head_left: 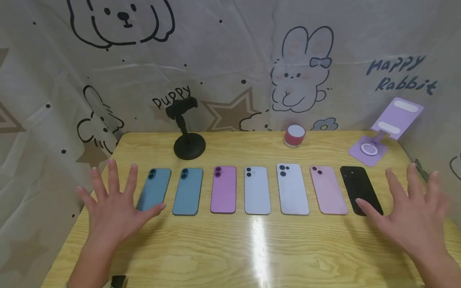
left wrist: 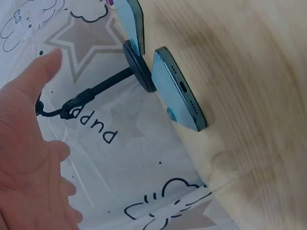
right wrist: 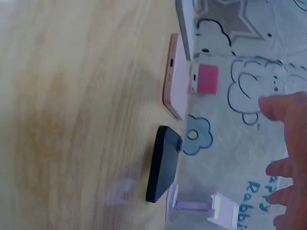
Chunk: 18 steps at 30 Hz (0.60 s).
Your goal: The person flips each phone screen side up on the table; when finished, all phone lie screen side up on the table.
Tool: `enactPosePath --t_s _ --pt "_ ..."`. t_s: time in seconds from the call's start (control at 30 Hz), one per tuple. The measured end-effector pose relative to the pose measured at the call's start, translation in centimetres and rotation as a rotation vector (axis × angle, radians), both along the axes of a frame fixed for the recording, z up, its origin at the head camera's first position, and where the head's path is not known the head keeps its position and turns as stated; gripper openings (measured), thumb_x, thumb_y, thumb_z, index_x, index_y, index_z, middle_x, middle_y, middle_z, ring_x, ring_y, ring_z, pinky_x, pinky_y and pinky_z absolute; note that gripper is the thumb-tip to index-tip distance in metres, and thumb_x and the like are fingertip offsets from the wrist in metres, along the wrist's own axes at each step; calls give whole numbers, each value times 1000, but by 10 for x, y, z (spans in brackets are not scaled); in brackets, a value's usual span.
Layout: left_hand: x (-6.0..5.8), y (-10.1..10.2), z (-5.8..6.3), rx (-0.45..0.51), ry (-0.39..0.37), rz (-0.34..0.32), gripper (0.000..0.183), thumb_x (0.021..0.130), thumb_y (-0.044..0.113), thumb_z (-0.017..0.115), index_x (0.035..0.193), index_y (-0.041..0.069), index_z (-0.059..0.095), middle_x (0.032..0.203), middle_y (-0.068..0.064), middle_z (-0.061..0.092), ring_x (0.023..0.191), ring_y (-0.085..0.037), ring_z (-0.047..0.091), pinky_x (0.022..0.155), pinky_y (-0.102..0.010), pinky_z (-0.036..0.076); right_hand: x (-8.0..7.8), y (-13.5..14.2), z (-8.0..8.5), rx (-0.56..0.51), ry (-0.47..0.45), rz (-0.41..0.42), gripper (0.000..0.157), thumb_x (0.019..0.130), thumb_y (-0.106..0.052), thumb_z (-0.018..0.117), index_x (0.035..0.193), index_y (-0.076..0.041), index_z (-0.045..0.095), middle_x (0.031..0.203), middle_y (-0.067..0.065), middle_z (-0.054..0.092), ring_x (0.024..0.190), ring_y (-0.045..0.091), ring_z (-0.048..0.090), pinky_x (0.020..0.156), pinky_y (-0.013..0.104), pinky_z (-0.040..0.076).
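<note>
Several smartphones lie face down in a row across the table. My left hand (head_left: 114, 208), fingers spread, hovers at the row's left end and overlaps the leftmost blue phone (head_left: 155, 188) in the head view. Beside that are another blue phone (head_left: 188, 192), a magenta phone (head_left: 223, 190), a pale blue-white phone (head_left: 257, 191) and a white phone (head_left: 293, 190). A pink phone (head_left: 328, 191) and a black phone (head_left: 360, 188) finish the right end. Above the black one, my right hand (head_left: 414, 216) is spread too, holding nothing.
Behind the row stand a black phone stand (head_left: 189, 146), a small red cylinder with a white top (head_left: 294, 137) and a purple folding stand (head_left: 396, 118). A printed cloth (head_left: 223, 52) hangs along the table's back edge. Near the left forearm lies a small dark object (head_left: 118, 281).
</note>
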State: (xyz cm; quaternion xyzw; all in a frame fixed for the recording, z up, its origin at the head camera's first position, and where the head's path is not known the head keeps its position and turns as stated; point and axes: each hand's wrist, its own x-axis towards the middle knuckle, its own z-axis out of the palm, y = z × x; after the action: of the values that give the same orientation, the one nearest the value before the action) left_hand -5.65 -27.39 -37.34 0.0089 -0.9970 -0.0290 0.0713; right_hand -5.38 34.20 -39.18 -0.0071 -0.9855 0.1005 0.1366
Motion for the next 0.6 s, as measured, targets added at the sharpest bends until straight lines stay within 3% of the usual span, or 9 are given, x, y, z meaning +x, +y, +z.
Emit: enactPosePath --t_s 0.1,0.2,0.3,0.37,0.47,0.6 --pt "3 0 -3 18 13 -33 119 74 82 61 161 15 15 162 -18 -21 141 -45 -27 98 -77 -17 1 -7 -3 -89 98 129 77 85 -46 74 139 4 50 155 30 28 144 51 11 112 67 2" --pt "7 2 -5 64 32 -59 109 79 72 67 158 8 28 162 -28 -3 143 -54 -9 101 -80 0 4 -24 -8 -213 169 267 53 83 -22 79 127 2 63 143 26 49 133 49 37 114 55 21" --pt "11 6 -6 144 31 -49 98 83 59 73 152 1 35 157 -33 16 138 -60 15 97 -80 18 7 -51 -12 -304 177 337 47 80 -8 81 125 -5 67 134 16 60 118 37 53 105 31 38" --pt "13 8 -6 191 23 -28 92 85 49 75 149 -4 37 150 -36 27 129 -61 29 92 -78 27 10 -73 -14 -369 154 362 48 79 -4 81 126 -9 69 126 10 66 107 25 59 91 20 45" --pt "14 9 -6 280 -16 20 87 89 41 73 149 -9 34 145 -37 34 123 -60 36 91 -75 32 10 -107 -14 -529 80 404 50 81 1 80 127 -13 68 119 6 69 94 14 62 67 17 52" --pt "10 5 -5 384 -52 35 84 95 41 66 149 -13 30 142 -39 37 125 -59 37 97 -70 33 3 -153 -12 -769 -40 453 48 88 1 74 133 -13 63 120 4 69 94 16 65 69 24 56"
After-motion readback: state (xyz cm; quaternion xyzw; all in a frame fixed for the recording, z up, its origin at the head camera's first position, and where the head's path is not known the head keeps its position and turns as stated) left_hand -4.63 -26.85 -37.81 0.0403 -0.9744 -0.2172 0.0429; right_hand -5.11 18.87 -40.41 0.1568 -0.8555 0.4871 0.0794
